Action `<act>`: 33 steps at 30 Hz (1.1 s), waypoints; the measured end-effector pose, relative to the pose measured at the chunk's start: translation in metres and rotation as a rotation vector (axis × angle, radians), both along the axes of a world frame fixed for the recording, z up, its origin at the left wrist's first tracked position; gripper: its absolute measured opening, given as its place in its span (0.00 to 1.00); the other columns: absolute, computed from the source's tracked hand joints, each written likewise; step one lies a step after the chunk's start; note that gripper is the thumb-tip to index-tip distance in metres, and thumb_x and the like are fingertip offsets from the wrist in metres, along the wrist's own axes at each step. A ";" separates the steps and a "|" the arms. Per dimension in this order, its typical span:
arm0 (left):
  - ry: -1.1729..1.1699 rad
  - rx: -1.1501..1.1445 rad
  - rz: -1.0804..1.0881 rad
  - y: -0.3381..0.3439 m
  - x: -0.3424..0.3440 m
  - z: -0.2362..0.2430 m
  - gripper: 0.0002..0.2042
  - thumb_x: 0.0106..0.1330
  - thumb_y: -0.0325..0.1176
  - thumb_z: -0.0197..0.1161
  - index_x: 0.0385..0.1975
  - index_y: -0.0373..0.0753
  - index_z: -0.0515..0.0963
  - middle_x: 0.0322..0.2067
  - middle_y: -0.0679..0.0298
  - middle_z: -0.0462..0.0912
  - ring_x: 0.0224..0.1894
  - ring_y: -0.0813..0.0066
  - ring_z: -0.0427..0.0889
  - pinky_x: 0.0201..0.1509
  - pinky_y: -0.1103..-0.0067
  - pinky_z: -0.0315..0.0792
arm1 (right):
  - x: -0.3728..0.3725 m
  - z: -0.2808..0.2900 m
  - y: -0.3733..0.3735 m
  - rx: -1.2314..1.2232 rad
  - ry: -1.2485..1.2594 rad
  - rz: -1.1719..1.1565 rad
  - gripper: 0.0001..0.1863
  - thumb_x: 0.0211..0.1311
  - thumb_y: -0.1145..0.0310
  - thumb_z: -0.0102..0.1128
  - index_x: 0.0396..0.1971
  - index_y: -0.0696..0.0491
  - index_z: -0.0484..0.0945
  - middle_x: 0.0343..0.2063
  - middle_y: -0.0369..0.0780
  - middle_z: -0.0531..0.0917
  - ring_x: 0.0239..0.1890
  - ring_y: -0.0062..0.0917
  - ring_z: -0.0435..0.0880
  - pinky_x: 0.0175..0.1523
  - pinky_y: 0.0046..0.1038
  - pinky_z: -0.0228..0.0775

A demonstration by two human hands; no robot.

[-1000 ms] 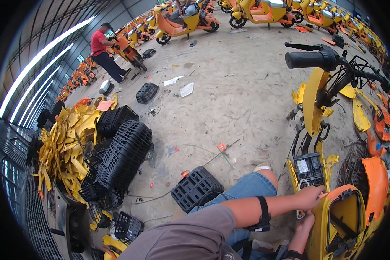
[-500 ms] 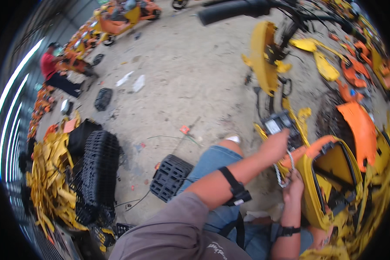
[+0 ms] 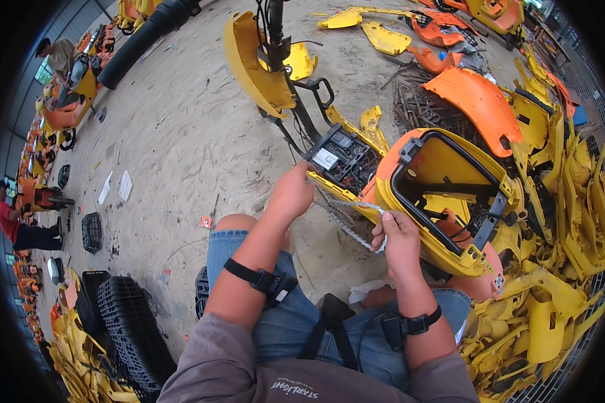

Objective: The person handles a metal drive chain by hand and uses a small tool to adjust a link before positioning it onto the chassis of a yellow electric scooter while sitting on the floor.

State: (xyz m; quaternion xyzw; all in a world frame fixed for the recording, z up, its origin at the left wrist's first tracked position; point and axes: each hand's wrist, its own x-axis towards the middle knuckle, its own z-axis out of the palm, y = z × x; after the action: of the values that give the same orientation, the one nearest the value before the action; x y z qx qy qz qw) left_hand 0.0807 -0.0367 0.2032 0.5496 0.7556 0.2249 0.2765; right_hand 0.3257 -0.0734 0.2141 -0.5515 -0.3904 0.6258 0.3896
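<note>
Right hand (image 3: 398, 240) gripping silvery-grey twisted cord (image 3: 356, 236), looped beside left edge of yellow-and-orange plastic scooter body (image 3: 387, 193). Left hand (image 3: 292, 191) near black electronics tray (image 3: 351, 161); can't tell if gripping.

View is swinging right vs. the earlier frames: handlebar grip (image 3: 138, 54) is shifting to upper left, person in red shirt (image 3: 5, 218) is sliding to the left rim, yellow panel pile (image 3: 548, 329) is filling more of lower right. Left hand (image 3: 292, 193), previously close to right hand (image 3: 398, 240), then over the electronics tray (image 3: 349, 160), is now sitting at the tray's near-left corner. Braided cord (image 3: 348, 230) is now spreading leftward from the right hand.
</note>
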 end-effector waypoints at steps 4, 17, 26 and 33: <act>0.024 0.004 0.010 -0.004 -0.004 -0.007 0.16 0.63 0.31 0.66 0.51 0.41 0.78 0.42 0.50 0.84 0.47 0.51 0.83 0.51 0.65 0.76 | 0.005 0.002 0.002 0.005 -0.011 0.006 0.12 0.75 0.65 0.50 0.37 0.59 0.75 0.23 0.38 0.77 0.17 0.20 0.75 0.24 0.23 0.69; 0.281 -0.272 -0.354 -0.009 -0.005 -0.046 0.12 0.57 0.26 0.60 0.41 0.40 0.83 0.39 0.52 0.85 0.44 0.50 0.82 0.48 0.65 0.76 | 0.013 0.014 -0.001 0.213 -0.127 -0.035 0.10 0.74 0.67 0.53 0.40 0.59 0.77 0.21 0.36 0.78 0.18 0.15 0.74 0.24 0.20 0.67; 0.201 -0.355 -0.639 -0.021 0.020 -0.052 0.11 0.52 0.25 0.61 0.36 0.37 0.79 0.35 0.50 0.84 0.43 0.49 0.82 0.45 0.64 0.76 | 0.021 0.021 0.000 0.265 -0.130 0.000 0.10 0.75 0.67 0.52 0.43 0.59 0.76 0.24 0.36 0.79 0.21 0.15 0.75 0.28 0.19 0.69; 0.284 -0.468 -0.666 -0.026 0.027 -0.059 0.12 0.53 0.30 0.62 0.38 0.38 0.79 0.36 0.51 0.84 0.42 0.50 0.83 0.44 0.63 0.77 | 0.015 0.025 -0.009 0.385 -0.120 0.050 0.10 0.74 0.68 0.53 0.44 0.60 0.76 0.25 0.37 0.79 0.23 0.16 0.76 0.29 0.18 0.70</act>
State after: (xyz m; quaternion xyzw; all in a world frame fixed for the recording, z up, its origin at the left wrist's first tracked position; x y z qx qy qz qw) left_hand 0.1077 -0.0626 0.1440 0.7114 0.5983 -0.1319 0.3443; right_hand 0.3407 -0.0823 0.2387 -0.4932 -0.5391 0.5151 0.4482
